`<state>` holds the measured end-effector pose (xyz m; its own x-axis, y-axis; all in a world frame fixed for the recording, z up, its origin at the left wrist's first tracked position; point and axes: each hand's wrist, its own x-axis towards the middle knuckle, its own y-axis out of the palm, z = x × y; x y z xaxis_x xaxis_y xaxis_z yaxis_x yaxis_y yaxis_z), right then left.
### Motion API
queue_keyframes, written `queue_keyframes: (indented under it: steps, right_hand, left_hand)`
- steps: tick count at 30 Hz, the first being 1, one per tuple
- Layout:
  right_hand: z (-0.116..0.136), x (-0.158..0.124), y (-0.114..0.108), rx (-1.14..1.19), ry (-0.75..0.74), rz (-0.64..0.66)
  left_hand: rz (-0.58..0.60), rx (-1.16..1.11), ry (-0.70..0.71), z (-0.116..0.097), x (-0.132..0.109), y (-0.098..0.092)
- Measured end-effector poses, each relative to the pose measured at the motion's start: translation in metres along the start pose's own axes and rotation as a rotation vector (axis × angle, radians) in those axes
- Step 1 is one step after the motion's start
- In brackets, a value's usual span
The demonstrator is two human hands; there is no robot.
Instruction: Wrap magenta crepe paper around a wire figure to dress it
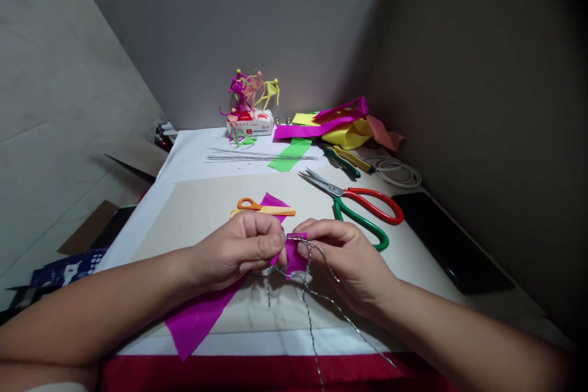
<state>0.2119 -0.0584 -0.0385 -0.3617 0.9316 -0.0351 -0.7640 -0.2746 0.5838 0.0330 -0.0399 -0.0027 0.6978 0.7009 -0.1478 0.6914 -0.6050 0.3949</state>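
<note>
Table [184, 159] top, white and strewn with craft supplies, carries a cream board [197, 220] across its near part, with large red-and-green scissors [367, 208] and small orange scissors [261, 207] lying just beyond the hands. A long magenta crepe paper strip [197, 318] crosses the board and passes under the left hand [234, 248], whose thumb and fingers [271, 244] are pinched closed on the paper. The right hand [344, 263] is curled almost shut, pinching a small magenta tab [296, 255] and a thin twisted wire [321, 300] together; whether tab and strip are one piece cannot be told. The tab sits between the two hands, above the board. The paper looks light, soft and easily torn, so a gentle pinch close to the wire would suit it best. The wire seems thin and springy, its loose ends trailing past the board's near edge, and it would be steadiest held right where it meets the paper.
</note>
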Motion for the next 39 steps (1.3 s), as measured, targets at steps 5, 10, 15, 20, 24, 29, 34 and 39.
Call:
queue_keyframes:
  steps: [5,10,15,20,24,29,34,39]
  right_hand:
    - [0.003,-0.001,-0.001,-0.018,-0.03,0.039]
    - [0.009,-0.002,-0.003,-0.02,-0.076,0.086]
    - [0.016,0.0,-0.002,0.017,-0.022,0.128]
    - [0.018,0.001,0.001,0.006,0.093,0.074]
    - [0.017,0.001,0.001,0.018,0.133,0.067]
    - [0.018,0.002,0.001,0.05,0.141,0.092]
    - [0.02,0.001,0.001,0.059,0.139,0.09]
    - [0.019,0.002,0.003,0.026,0.188,0.061]
  left_hand:
    - [-0.062,0.087,-0.042,0.001,-0.003,0.0]
    - [-0.104,0.176,-0.047,0.001,-0.006,0.0]
    - [-0.097,0.246,-0.063,0.0,-0.007,0.0]
    - [-0.095,0.404,-0.042,-0.001,-0.006,0.005]
    - [-0.093,0.424,-0.022,-0.002,-0.005,0.007]
    - [-0.072,0.45,-0.019,-0.002,-0.005,0.005]
    - [-0.09,0.422,-0.04,-0.002,-0.004,0.008]
    - [-0.1,0.416,-0.05,-0.003,-0.004,0.01]
